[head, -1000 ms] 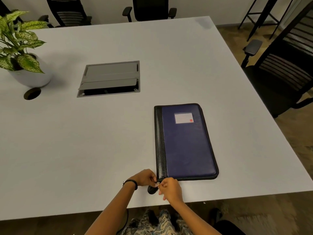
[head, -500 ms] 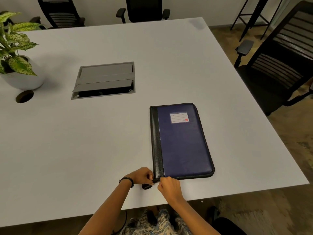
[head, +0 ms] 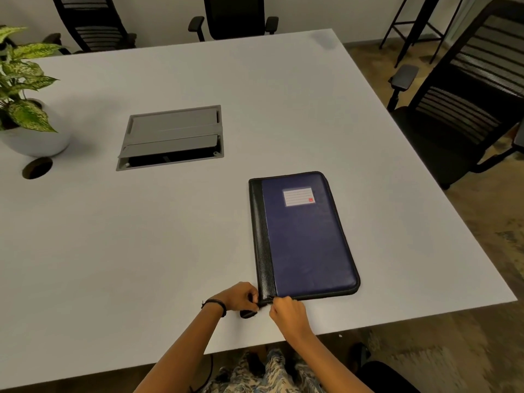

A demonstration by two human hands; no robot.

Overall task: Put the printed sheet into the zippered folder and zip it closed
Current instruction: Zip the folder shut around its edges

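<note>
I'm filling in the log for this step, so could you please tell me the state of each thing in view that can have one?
Zippered folder: cover shut, flat on the table; zip hidden.
Printed sheet: not visible.
Left hand: pinching the folder's near-left corner.
Right hand: pinching at the folder's near edge, presumably on the zip pull.
Cable box in the table: lid partly raised.

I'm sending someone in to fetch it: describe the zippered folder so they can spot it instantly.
On the big white table, look along the near edge toward its right side, where the left hand and right hand meet. The zippered folder lies flat there, closed: dark blue cover, black spine strip, small white lined label.
</note>
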